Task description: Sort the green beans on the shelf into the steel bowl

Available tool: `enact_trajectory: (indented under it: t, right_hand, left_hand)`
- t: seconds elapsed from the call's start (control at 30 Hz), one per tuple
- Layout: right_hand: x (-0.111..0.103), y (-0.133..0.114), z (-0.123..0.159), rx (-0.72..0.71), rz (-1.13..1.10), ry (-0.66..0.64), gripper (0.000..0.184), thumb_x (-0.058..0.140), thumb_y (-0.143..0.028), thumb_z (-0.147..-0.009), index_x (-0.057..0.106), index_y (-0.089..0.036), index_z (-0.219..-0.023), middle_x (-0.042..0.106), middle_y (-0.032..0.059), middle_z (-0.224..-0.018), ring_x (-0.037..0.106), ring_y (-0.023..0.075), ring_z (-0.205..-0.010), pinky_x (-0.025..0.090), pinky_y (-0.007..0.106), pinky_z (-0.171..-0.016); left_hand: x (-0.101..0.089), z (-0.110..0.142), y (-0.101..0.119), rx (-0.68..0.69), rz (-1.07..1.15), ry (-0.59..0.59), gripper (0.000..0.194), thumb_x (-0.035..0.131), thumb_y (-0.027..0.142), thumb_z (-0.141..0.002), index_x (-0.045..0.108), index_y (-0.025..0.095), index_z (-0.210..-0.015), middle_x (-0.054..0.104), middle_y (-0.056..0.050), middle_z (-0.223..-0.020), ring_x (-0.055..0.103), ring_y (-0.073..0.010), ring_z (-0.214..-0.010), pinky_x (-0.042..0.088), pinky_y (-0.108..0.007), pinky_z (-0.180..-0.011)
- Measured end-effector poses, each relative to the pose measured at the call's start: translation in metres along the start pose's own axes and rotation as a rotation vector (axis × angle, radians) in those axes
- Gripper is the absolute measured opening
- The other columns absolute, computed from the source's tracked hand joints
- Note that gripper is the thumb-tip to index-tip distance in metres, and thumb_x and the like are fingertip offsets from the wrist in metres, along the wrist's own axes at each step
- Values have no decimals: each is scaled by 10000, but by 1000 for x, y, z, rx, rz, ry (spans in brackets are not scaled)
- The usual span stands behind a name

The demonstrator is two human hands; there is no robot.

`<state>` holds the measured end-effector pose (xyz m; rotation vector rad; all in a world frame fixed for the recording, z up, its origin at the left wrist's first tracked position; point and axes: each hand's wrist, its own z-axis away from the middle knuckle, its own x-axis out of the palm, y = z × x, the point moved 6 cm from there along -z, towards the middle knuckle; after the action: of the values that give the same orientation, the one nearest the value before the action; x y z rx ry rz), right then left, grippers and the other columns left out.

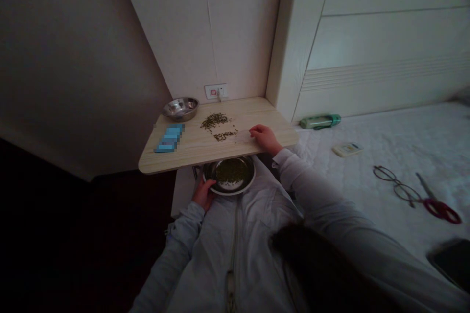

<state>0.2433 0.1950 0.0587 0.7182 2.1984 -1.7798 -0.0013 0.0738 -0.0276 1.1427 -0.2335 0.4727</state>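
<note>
My left hand (204, 193) grips the near left rim of a metal bowl (231, 186), which rests on my lap just under the table edge. A layer of small green grains (232, 170), like mung beans, covers much of the bowl's bottom. Above the right part of the small wooden table (194, 154), the fingers of my right hand (265, 138) are pinched on a thin clear plastic sheet (243, 136), hard to make out. Left of the sheet lies a short row of grains (224, 135). Behind that is a larger loose pile of grains (215, 120).
A second metal bowl (181, 108) and a blurred blue item (170, 138) stand on the table's left. Behind is a wall socket (216, 91) with a plug. On the bed lie a green bottle (320, 122), a remote (347, 149), glasses (395, 185) and scissors (438, 205).
</note>
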Motion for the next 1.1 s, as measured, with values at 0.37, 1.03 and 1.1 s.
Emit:
enact_trajectory:
  t: [0.37, 1.03, 1.1]
  right_hand:
    - [1, -5, 5, -11, -57, 6, 84, 546, -192, -759, 604, -144, -720, 587, -31, -604, 550, 108, -611, 429, 270, -673]
    - [12, -12, 23, -16, -148, -62, 101, 533, -236, -685, 605, -165, -689, 603, -29, -587, 538, 105, -583, 407, 235, -633]
    - [14, -13, 25, -14, -149, -79, 99, 537, -233, -686, 607, -164, -696, 607, -30, -590, 537, 103, -582, 403, 232, -627]
  left_hand:
    - [1, 1, 1, -12, 9, 4, 392, 524, 27, -622, 583, 173, -981, 644, 22, -678, 626, -162, -682, 515, -281, -614]
    - [1, 3, 2, 2, -6, -11, 436, 529, 37, -610, 587, 180, -1017, 665, 6, -726, 634, -168, -698, 515, -259, -562]
    - [2, 3, 2, 3, -1, -13, 439, 530, 37, -612, 585, 182, -1022, 666, 9, -728, 634, -165, -692, 516, -259, -564]
